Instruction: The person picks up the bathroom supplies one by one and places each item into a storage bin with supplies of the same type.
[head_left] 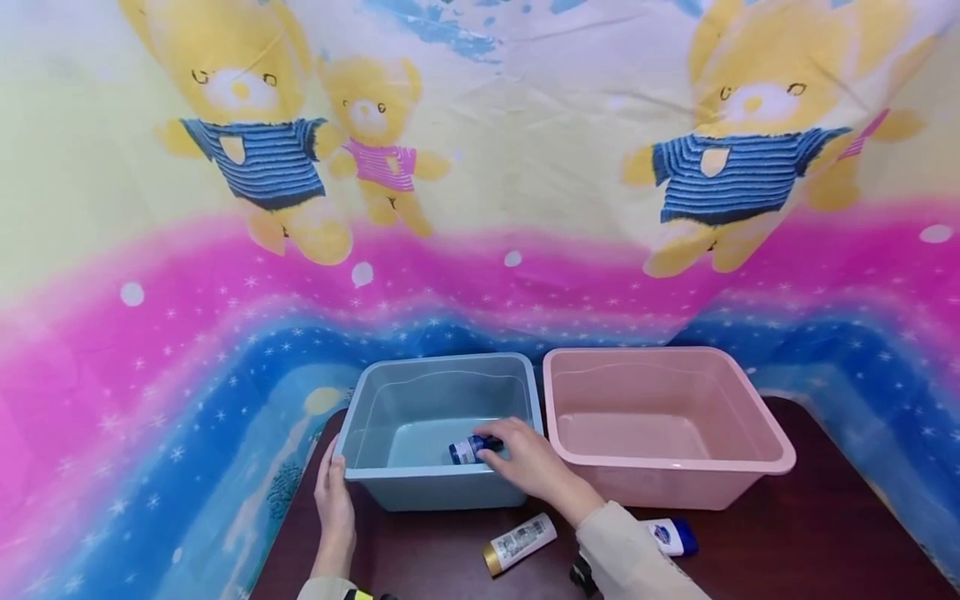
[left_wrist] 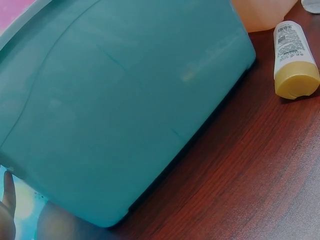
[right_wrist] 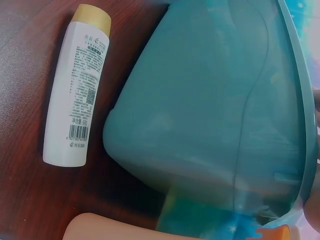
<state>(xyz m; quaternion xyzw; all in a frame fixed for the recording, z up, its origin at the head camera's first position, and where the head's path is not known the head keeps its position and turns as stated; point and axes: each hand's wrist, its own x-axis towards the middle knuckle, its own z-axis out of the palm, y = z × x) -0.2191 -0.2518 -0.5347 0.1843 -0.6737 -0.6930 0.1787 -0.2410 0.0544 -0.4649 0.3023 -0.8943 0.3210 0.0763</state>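
My right hand [head_left: 528, 462] grips a small dark blue bottle with a white label [head_left: 467, 450], tilted on its side inside the blue-grey basin [head_left: 442, 472]. Its upper end is hidden by the fingers. My left hand [head_left: 334, 504] rests against the basin's left front corner, fingers straight along the outer wall and thumb near the rim. In the left wrist view, one extended finger [left_wrist: 8, 192] shows beside the basin wall [left_wrist: 130, 115]. Only a bit of the right hand shows at the edge of the right wrist view, and the bottle is hidden there behind the basin wall.
A pink basin [head_left: 667, 467] stands right beside the blue-grey one. In front lies a white bottle with a gold cap [head_left: 520, 543]. Farther right, a white bottle with a blue cap [head_left: 672, 537] is partly covered by the right sleeve. A bear-printed cloth [head_left: 525, 167] hangs behind the dark table.
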